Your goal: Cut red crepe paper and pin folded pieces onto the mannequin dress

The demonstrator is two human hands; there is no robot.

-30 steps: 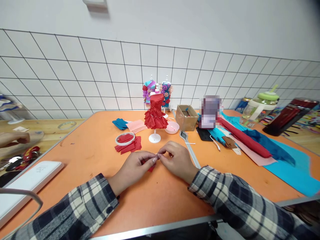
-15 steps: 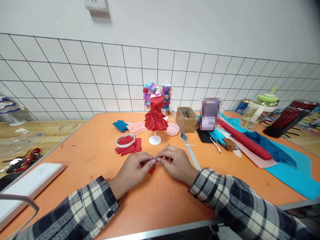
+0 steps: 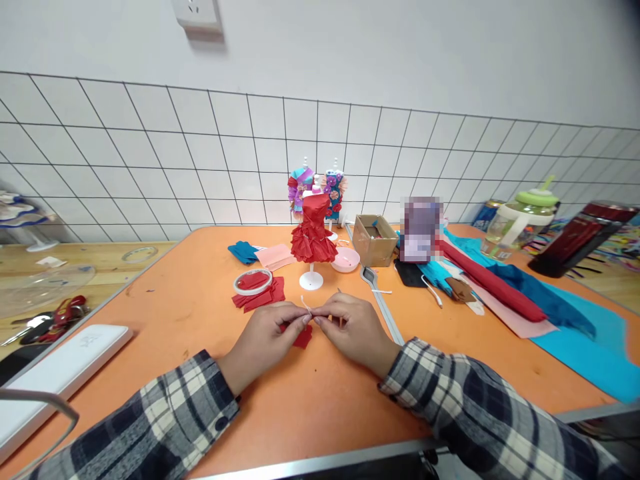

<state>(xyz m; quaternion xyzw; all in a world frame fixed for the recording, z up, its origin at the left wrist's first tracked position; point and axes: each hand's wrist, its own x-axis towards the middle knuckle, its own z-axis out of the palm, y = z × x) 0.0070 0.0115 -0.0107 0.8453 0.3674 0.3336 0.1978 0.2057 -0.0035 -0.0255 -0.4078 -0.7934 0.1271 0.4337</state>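
Note:
My left hand (image 3: 265,337) and my right hand (image 3: 353,327) meet fingertip to fingertip low over the orange table (image 3: 190,313). Both are closed in a pinch on a small red paper piece (image 3: 303,335), which hangs under the left fingers. A thin white strip (image 3: 305,304) sticks up from the pinch. Just behind the hands stands a red paper dress on a white stand (image 3: 313,237). To the left of it lies a tape roll (image 3: 253,281) on a pile of red paper pieces (image 3: 260,293).
Two small dressed mannequins (image 3: 316,189) stand by the wire grid. A pink bowl (image 3: 345,259), a cardboard box (image 3: 375,239), a metal ruler (image 3: 383,303), blue, red and pink sheets (image 3: 505,290), a green-lidded cup (image 3: 520,217) and a dark red bottle (image 3: 580,237) lie right. A white case (image 3: 60,367) lies left.
A thin white strip now sticks up between the pinching fingers. The other person's hand seen at the left edge one second ago is gone. My hands stay in place.

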